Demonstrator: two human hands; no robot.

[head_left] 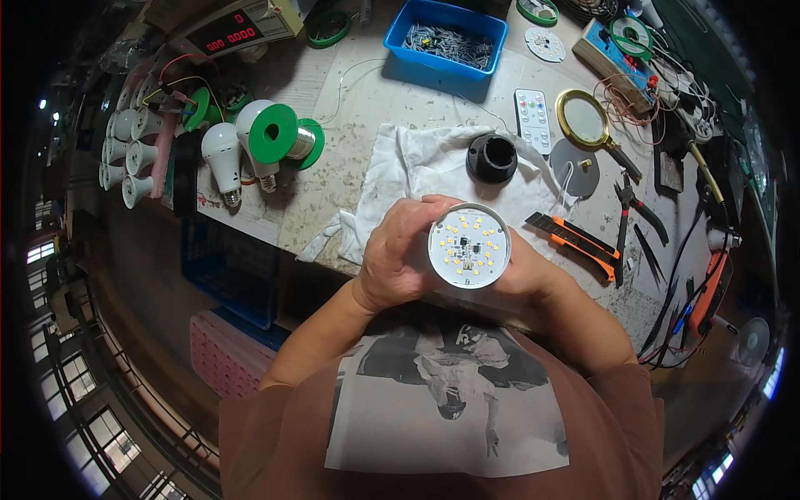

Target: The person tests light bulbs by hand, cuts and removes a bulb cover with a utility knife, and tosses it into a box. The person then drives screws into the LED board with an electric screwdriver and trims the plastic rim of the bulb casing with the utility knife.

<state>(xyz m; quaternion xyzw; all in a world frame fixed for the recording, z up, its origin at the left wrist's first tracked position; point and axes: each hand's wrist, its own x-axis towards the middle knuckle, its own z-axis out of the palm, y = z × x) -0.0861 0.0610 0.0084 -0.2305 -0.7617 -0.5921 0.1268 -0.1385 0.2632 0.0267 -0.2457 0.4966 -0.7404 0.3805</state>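
Note:
Between my two hands is an LED bulb body (pixel 469 246) without its dome, its round white board of small yellow LEDs facing up. My left hand (pixel 398 254) wraps its left side, the fingers curled at the rim. From the right, my right hand (pixel 521 268) closes around it, partly hidden behind the board. Just beyond, a black round socket-like holder (pixel 492 158) stands on a crumpled white cloth (pixel 392 162). To the right of my hands lies an orange and black utility knife (pixel 573 246).
A blue bin (pixel 446 68) of small metal parts sits at the back. Bulbs (pixel 222 162) and a green solder spool (pixel 287 136) stand left. On the right lie a remote (pixel 532 122), a magnifying glass (pixel 587 121), pliers (pixel 637 212) and tangled cables. A powered meter (pixel 237 29) is back left.

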